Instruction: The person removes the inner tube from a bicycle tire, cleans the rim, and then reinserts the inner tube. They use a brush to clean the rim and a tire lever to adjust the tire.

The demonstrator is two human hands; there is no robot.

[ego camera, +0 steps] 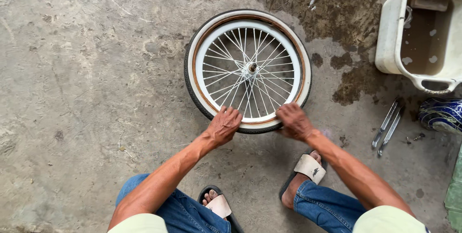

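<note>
A small bicycle wheel (247, 19) lies flat on the concrete floor, with a white rim, thin spokes, a white-walled black tyre and a metal hub (251, 67) at its middle. My left hand (223, 125) presses on the near edge of the tyre, fingers curled over it. My right hand (294, 121) grips the same near edge a little to the right. Both hands touch the tyre where it meets the rim. My knees in blue jeans and my sandalled feet are just below the wheel.
A white plastic tub (391, 36) holding murky water stands at the upper right beside a wet patch (346, 16) on the floor. Two metal tyre levers (389, 125) lie right of the wheel. A blue patterned object (442, 114) sits at the right edge.
</note>
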